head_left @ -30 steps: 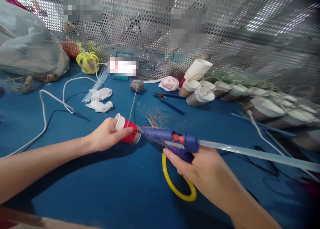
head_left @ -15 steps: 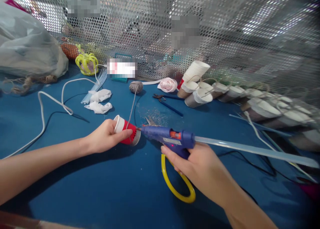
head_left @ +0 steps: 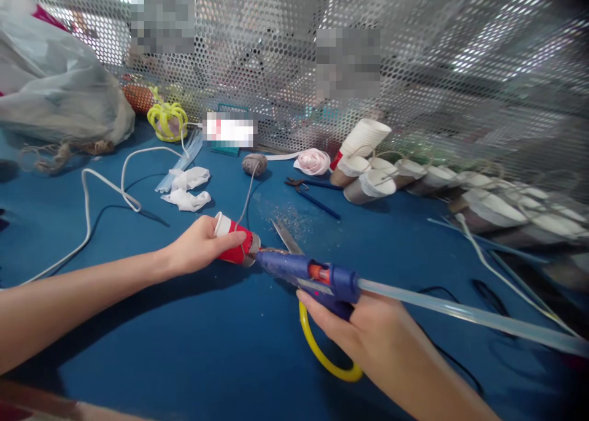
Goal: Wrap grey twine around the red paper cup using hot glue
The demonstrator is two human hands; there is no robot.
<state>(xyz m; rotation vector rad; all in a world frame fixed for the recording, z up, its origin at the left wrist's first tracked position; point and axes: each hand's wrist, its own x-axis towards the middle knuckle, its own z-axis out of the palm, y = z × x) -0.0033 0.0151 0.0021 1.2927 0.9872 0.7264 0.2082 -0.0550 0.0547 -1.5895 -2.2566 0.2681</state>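
My left hand is closed round a small paper cup, red with a white rim, which lies tilted on its side. Grey yarn crosses the cup under my thumb and runs back to a ball of grey yarn. In my right hand is a blue hot glue gun, with its nozzle at the base end of the cup. A long clear glue stick juts from the gun's back. Beneath the gun lie scissors with yellow handles, partly hidden by it and my hand.
Blue-handled pliers lie beyond the scissors. Several cups with string handles stand at the right. A white cable, white scraps and a plastic bag are at the left. Perforated metal mesh closes off the back.
The glue gun's nozzle has shifted lower along the cup's base end, and the gun's body has dropped slightly. The cup stays in my left hand. The whole view has shifted slightly.
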